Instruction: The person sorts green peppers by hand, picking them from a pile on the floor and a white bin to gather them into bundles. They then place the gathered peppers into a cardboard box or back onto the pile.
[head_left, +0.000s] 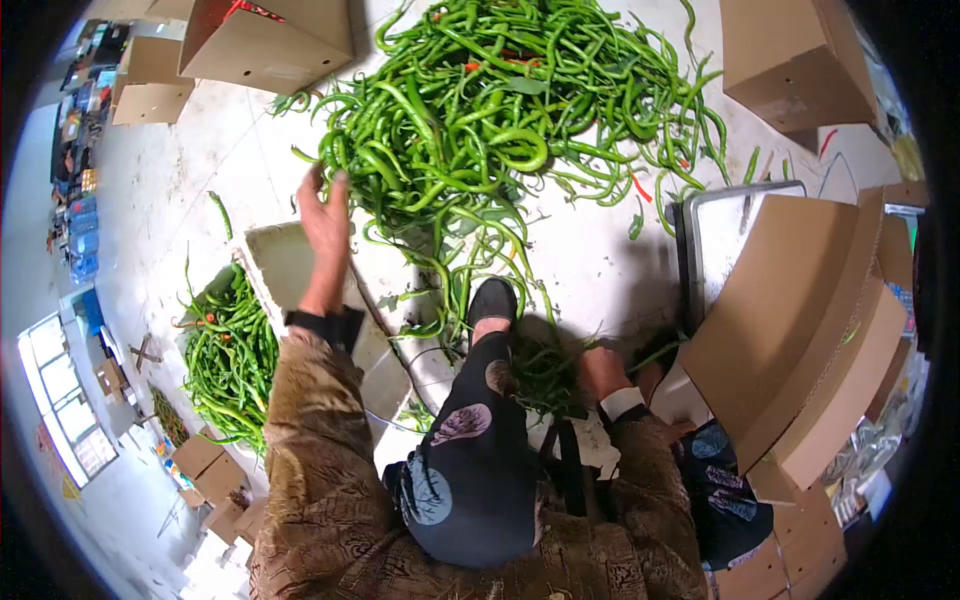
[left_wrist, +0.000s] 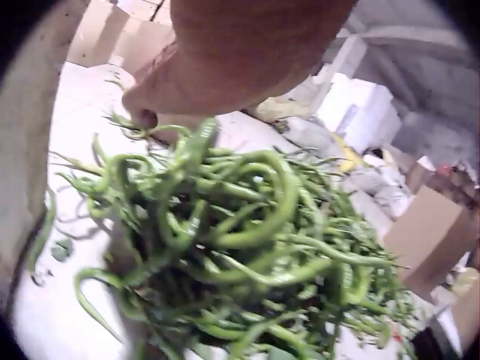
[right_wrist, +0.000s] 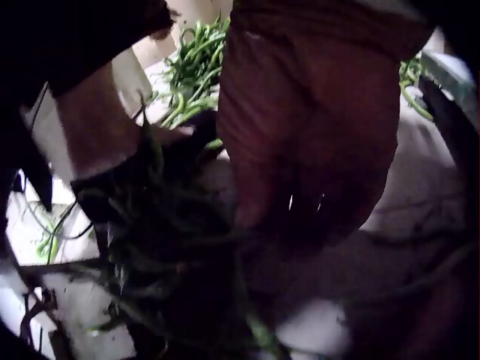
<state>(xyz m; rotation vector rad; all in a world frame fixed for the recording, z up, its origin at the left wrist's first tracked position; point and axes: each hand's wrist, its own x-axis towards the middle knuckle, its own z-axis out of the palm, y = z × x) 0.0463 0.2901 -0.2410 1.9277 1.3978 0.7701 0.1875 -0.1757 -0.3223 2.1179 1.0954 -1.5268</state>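
A big heap of long green peppers (head_left: pixel 450 110) (left_wrist: pixel 262 217) lies on the pale floor. At its left edge is the left hand (head_left: pixel 328 225) (left_wrist: pixel 232 56), thumb and fingers apart, fingertips close to the outer peppers; nothing is seen gripped in it. Low in front of the body, the right hand (head_left: pixel 603 372) (right_wrist: pixel 311 127) is beside a smaller, shadowed bunch of green peppers (head_left: pixel 545 375) (right_wrist: pixel 172 217). Its fingers are too dark and hidden to show whether they hold any.
A pale open container (head_left: pixel 285 262) stands left of the legs, with another pepper pile (head_left: pixel 230 360) beyond it. To the right are a black-rimmed tray (head_left: pixel 738 225) and a large open carton (head_left: pixel 775 290). More cartons (head_left: pixel 270 45) stand at the top. A shoe (head_left: pixel 492 302) is on the floor.
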